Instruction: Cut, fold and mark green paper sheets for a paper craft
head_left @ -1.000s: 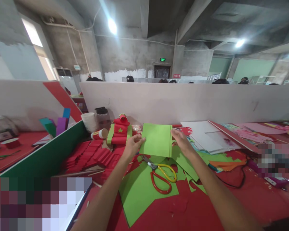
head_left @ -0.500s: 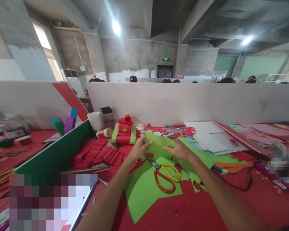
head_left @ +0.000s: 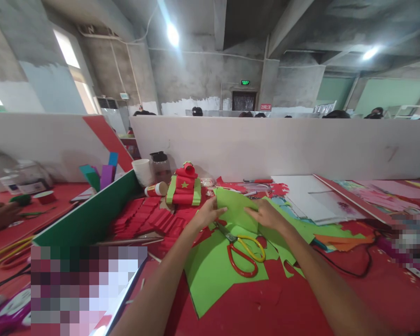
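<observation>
Your left hand (head_left: 209,212) and right hand (head_left: 267,215) are pinching the green sheet (head_left: 235,209) between them; scissors (head_left: 231,238) kinda hog the spot just nearer you, red folded strips (head_left: 137,218) off left.

Lower-left object (head_left: 89,289) unclear behind pixel blocks

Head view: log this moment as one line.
left hand: holds bright green paper sheet, left side; right hand: holds right side; sheet: bent; metal scissors, red and yellow handles: lying on cut green paper
</observation>
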Available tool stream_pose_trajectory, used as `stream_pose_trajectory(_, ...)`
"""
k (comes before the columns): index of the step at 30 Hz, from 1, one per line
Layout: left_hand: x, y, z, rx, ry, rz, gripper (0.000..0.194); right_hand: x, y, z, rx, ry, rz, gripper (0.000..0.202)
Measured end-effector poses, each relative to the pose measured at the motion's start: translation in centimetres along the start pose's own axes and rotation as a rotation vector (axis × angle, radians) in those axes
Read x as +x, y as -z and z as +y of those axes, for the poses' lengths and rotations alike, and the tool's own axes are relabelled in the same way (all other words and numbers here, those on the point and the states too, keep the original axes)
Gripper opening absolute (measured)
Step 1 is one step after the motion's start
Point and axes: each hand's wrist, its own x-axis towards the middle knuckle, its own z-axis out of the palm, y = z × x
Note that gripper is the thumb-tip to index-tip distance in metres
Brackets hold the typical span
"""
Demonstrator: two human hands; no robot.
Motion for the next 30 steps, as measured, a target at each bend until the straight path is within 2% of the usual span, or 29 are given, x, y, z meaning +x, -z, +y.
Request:
stream_pose_trajectory(3,0.0,0.1,-0.9,0.212,0.089,-0.022,0.047,0.2,0.9,0.3,0.018,-0.067,0.217,0.027)
stream_pose_trajectory(5,-0.1,0.0,-1.2,0.291,0.105,-0.128,0.038,0.2,1.9,0.4,0.121,-0.147,0.431,0.032)
stream_pose_trajectory(7,-0.2,-0.3,-1.3,0.405,0.095,-0.232,0.030,0.1,2.9,0.5,0.237,-0.254,0.577,0.038)
stream_pose_trajectory(9,-0.4,-0.9,-1.3,0.554,0.093,-0.286,0.031,0.1,3.5,0.9,0.322,-0.356,0.666,0.042)
stream_pose_trajectory(12,-0.5,-2.0,-1.1,0.747,0.078,-0.244,0.035,0.3,3.6,1.4,0.383,-0.423,0.731,0.046)
stream_pose_trajectory(15,-0.5,-3.2,-0.8,0.926,0.028,-0.125,0.039,0.5,3.4,1.7,0.372,-0.428,0.732,0.042)
stream_pose_trajectory(17,-0.5,-3.9,-0.4,0.971,0.042,-0.095,0.039,0.5,3.4,1.8,0.354,-0.402,0.712,0.036)
stream_pose_trajectory(21,-0.6,-4.6,0.2,0.882,0.071,-0.144,0.026,0.2,4.4,2.3,0.343,-0.406,0.628,0.026)
stream_pose_trajectory(24,-0.7,-4.5,0.0,0.798,0.071,-0.100,0.034,-0.2,5.3,3.5,0.362,-0.471,0.572,0.026)
stream_pose_trajectory(26,-0.6,-4.3,-0.4,0.737,0.083,-0.093,0.040,-0.5,5.7,4.5,0.388,-0.527,0.488,0.027)
stream_pose_trajectory(30,-0.2,-4.1,-1.4,0.620,0.117,-0.129,0.036,-1.0,5.7,6.3,0.415,-0.579,0.304,0.030)
